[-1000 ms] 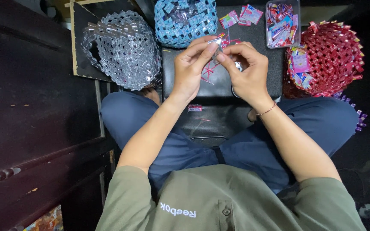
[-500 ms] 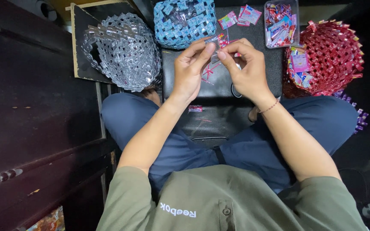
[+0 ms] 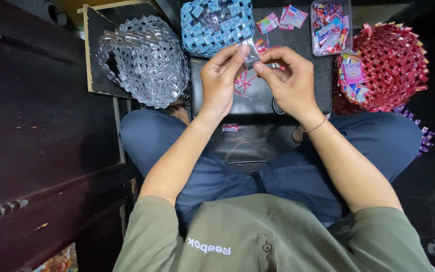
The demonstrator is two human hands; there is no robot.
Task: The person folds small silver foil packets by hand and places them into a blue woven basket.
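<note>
Both hands, left hand (image 3: 218,83) and right hand (image 3: 289,83), pinch a small silver wrapper (image 3: 251,54) above the black desk (image 3: 308,65), folding unfinished; woven silver basket (image 3: 144,58), blue basket (image 3: 215,25) and red basket (image 3: 391,65) look complete.

Dim edges; sharp, perhaps overhead-lit centre

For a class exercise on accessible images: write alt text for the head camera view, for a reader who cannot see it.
Seen from above, a seated person's left hand and right hand pinch a small silvery wrapper piece between their fingertips. Around it sit woven baskets: silver, blue and red, plus a clear tub of wrappers.
</note>
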